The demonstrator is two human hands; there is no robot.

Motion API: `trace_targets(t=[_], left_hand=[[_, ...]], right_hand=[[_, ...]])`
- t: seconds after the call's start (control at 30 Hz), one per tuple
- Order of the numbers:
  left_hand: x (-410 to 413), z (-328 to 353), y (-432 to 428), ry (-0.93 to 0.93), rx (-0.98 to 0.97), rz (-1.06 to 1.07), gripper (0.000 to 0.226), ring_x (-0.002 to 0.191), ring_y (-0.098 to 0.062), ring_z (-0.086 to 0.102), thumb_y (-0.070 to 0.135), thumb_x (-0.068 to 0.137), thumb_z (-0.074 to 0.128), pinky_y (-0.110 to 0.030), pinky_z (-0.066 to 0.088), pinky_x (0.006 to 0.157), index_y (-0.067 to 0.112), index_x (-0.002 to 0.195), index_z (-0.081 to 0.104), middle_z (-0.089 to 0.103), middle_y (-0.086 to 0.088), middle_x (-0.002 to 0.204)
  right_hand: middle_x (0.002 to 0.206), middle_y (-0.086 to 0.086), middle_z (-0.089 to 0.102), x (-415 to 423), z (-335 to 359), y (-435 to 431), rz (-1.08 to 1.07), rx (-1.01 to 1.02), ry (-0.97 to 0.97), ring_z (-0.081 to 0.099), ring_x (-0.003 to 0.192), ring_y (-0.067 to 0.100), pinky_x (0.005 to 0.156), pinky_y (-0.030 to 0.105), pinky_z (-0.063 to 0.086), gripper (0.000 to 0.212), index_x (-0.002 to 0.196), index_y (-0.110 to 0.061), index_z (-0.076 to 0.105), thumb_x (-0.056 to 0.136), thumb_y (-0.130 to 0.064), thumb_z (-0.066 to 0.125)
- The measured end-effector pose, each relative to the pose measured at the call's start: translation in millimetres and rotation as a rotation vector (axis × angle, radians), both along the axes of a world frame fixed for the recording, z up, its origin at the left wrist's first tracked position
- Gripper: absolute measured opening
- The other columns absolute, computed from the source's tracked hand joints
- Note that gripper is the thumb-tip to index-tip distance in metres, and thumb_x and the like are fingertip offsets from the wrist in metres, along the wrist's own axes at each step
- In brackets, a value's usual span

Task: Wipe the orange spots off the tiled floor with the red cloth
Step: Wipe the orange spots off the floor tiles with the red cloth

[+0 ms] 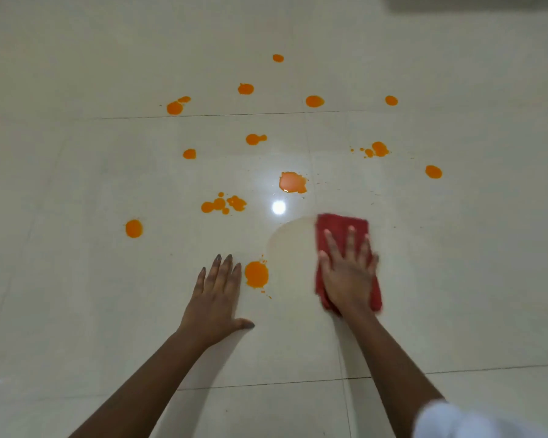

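Note:
My right hand (348,276) lies flat on the folded red cloth (340,230), fingers spread, pressing it onto the cream tiled floor (76,184). A pale wet smear (290,245) spreads just left of the cloth. My left hand (217,295) rests palm down on the floor, fingers apart, holding nothing. A round orange spot (256,274) sits right beside its fingertips. A larger orange puddle (292,182) lies beyond the cloth. Several more orange spots are scattered farther out, such as a cluster (223,203) and one (134,228) at the left.
Dark grout lines (234,114) cross the floor. A bright light reflection (278,207) shines near the cloth. A white sleeve or garment (469,422) shows at the bottom right. A dark edge (475,1) sits at the top right.

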State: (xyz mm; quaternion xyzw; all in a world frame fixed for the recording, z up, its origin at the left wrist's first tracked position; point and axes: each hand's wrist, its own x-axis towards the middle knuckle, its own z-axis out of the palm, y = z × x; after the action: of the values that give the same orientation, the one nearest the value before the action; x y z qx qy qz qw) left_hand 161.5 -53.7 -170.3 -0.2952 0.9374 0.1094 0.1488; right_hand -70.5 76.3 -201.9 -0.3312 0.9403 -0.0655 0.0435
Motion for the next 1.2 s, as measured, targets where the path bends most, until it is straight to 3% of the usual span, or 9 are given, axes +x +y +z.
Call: trace_targets(t=[0.07,0.17,0.27,0.47,0.67,0.87,0.97,1.07,1.2], left_hand=[[13,-3,-1,-0.013,0.017,0.049,0.114,0.137,-0.034,0.025,0.083,0.059,0.042,-0.051,0.022,0.105,0.006,0.14,0.021,0.032,-0.02,0.147],[29,-8,-2,-0.001,0.053,0.1,0.116,0.139,-0.029,0.014,0.087,0.062,0.029,-0.051,0.018,0.106,0.004,0.142,0.023,0.021,-0.016,0.151],[44,-10,-4,0.028,0.031,0.121,0.119,0.141,-0.027,0.008,0.09,0.063,0.019,-0.05,0.012,0.108,0.004,0.144,0.02,0.009,-0.012,0.151],[70,-9,-7,0.056,0.01,0.152,0.118,0.141,-0.022,-0.013,0.087,0.059,0.025,-0.044,-0.008,0.111,0.01,0.146,0.003,-0.011,-0.007,0.152],[105,-14,-2,0.038,0.025,0.185,0.12,0.14,-0.018,-0.014,0.093,0.059,0.017,-0.041,-0.011,0.11,0.012,0.147,0.004,-0.006,-0.009,0.155],[137,-7,0,-0.035,0.058,0.256,0.121,0.137,-0.017,-0.027,0.095,0.048,-0.001,-0.04,-0.016,0.109,0.017,0.138,-0.023,-0.031,-0.003,0.147],[161,-7,9,-0.008,0.079,0.334,0.122,0.139,-0.016,-0.02,0.095,0.054,0.01,-0.045,-0.007,0.113,0.015,0.144,-0.009,-0.02,-0.003,0.151],[181,-7,17,-0.014,0.089,0.423,0.122,0.136,-0.012,-0.026,0.095,0.054,0.011,-0.042,-0.011,0.111,0.015,0.143,-0.013,-0.025,-0.002,0.149],[196,-4,23,-0.021,0.084,0.479,0.119,0.134,-0.011,-0.031,0.095,0.052,0.005,-0.042,-0.013,0.112,0.018,0.139,-0.021,-0.032,0.001,0.146]], right_hand=[[0.15,0.016,0.03,47,6,34,-0.052,-0.058,0.001,0.021,0.138,0.042,0.105,0.061,0.023,0.056,0.141,-0.034,0.036,0.088,-0.049,0.024],[0.15,0.012,0.031,137,8,39,0.264,-0.074,-0.06,0.024,0.137,0.04,0.104,0.058,0.023,0.053,0.139,-0.038,0.038,0.086,-0.048,0.037],[0.15,0.009,0.032,128,5,-28,0.543,-0.081,-0.012,0.027,0.137,0.038,0.106,0.06,0.026,0.051,0.139,-0.04,0.037,0.088,-0.048,0.036],[0.151,0.014,0.03,84,0,-9,0.088,-0.069,0.01,0.022,0.138,0.041,0.105,0.062,0.021,0.055,0.14,-0.034,0.037,0.088,-0.047,0.025],[0.152,0.01,0.028,166,3,-38,0.691,-0.047,-0.037,0.023,0.138,0.039,0.106,0.06,0.024,0.053,0.139,-0.037,0.037,0.088,-0.046,0.036],[0.151,0.016,0.027,141,0,-9,0.316,-0.054,-0.006,0.02,0.137,0.043,0.105,0.062,0.021,0.056,0.142,-0.031,0.037,0.089,-0.047,0.029],[0.152,0.015,0.025,212,6,22,0.595,-0.03,-0.084,0.02,0.138,0.043,0.105,0.061,0.017,0.056,0.142,-0.033,0.036,0.087,-0.048,0.036],[0.151,0.013,0.028,227,1,-43,0.833,-0.08,-0.061,0.022,0.138,0.04,0.106,0.061,0.023,0.053,0.14,-0.034,0.039,0.088,-0.047,0.038],[0.151,0.013,0.03,200,-4,-85,0.645,-0.039,0.022,0.023,0.138,0.041,0.105,0.061,0.02,0.052,0.14,-0.033,0.04,0.089,-0.046,0.034]])
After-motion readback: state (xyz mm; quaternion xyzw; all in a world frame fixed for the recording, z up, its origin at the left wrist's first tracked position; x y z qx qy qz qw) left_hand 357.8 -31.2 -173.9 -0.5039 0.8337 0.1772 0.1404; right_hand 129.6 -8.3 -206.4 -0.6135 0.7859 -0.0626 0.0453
